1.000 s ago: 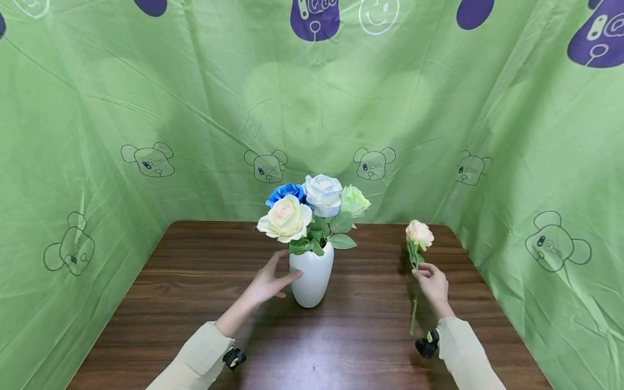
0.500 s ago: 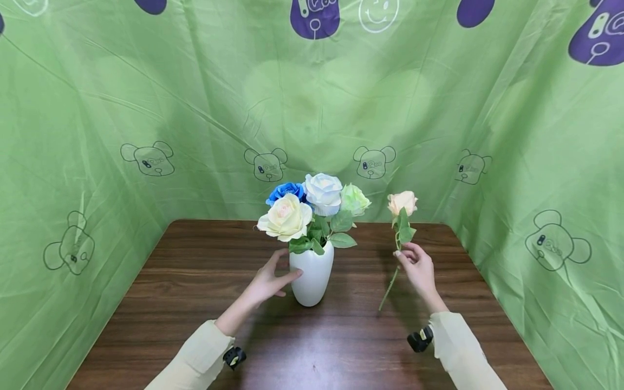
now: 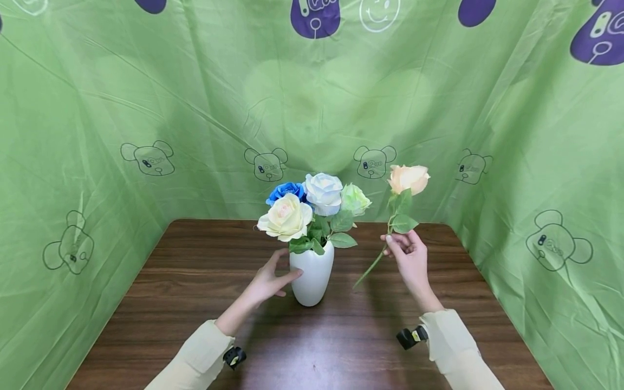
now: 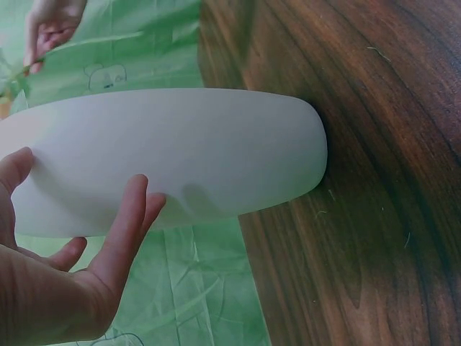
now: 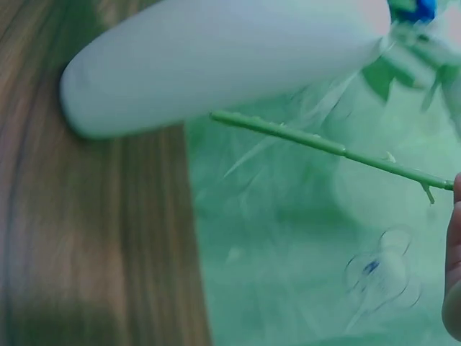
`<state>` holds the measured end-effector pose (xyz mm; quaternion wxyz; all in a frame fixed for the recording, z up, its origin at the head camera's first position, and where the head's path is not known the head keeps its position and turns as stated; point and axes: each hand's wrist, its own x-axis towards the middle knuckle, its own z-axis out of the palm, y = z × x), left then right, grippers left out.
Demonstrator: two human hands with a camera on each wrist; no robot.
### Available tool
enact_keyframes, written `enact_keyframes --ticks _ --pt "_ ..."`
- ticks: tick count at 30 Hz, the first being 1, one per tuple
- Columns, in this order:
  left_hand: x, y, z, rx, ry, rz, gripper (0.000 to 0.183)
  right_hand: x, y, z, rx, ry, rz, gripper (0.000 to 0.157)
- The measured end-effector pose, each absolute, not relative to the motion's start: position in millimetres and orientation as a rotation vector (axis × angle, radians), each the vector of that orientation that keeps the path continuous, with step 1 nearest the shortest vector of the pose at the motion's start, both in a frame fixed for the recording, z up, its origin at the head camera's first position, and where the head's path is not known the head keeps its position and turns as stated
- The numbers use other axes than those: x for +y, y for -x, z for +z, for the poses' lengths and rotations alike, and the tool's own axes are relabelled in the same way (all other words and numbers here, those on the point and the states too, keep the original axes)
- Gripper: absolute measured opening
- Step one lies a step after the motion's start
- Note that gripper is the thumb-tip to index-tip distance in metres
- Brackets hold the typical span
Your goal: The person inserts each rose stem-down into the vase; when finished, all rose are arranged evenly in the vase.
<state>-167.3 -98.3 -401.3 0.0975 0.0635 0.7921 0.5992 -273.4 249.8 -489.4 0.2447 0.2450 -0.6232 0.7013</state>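
Note:
In the head view, a white vase (image 3: 312,279) stands upright on the wooden table with several artificial roses in it. These include a cream rose (image 3: 285,218), a blue rose (image 3: 286,193), a white rose (image 3: 324,194) and a pale green rose (image 3: 355,200). My left hand (image 3: 265,281) rests against the vase's left side, fingers spread, thumb on its front. To the vase's right, my right hand (image 3: 408,257) pinches a peach rose (image 3: 409,179) by its stem, bloom up. The stem's bare end slants down toward the vase; the right wrist view shows this green stem (image 5: 310,140) close up.
The brown wooden table (image 3: 195,292) lies beneath both hands. A green printed curtain (image 3: 205,108) rises at its back and sides. Leaves (image 3: 343,240) from the bouquet stick out to the vase's right. Each wrist wears a small black camera (image 3: 411,337).
My right hand has lifted the peach rose up and leftward, and its stem has swung from near vertical to a slant toward the vase. My left hand and the vase have stayed put.

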Motion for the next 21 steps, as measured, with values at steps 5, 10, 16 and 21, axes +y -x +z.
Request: enact_keyframes --ticks 5,10,16,21 --pt "-98.3 167.3 -401.4 2.339 -0.187 1.782 0.061 193.6 205.7 -383.2 -1.638 -0.452 2.032 0.010" --pt "-98.1 167.4 -401.8 2.339 -0.185 1.778 0.061 181.6 203.2 -364.1 -1.412 -0.457 2.134 0.015" --pt "-98.3 168.1 -401.3 2.341 -0.186 1.776 0.062 170.7 205.6 -341.9 -1.177 -0.468 2.189 0.023" --pt "-98.3 167.7 -400.4 2.338 -0.184 1.770 0.062 160.9 210.4 -328.3 -1.122 -0.486 2.119 0.014"
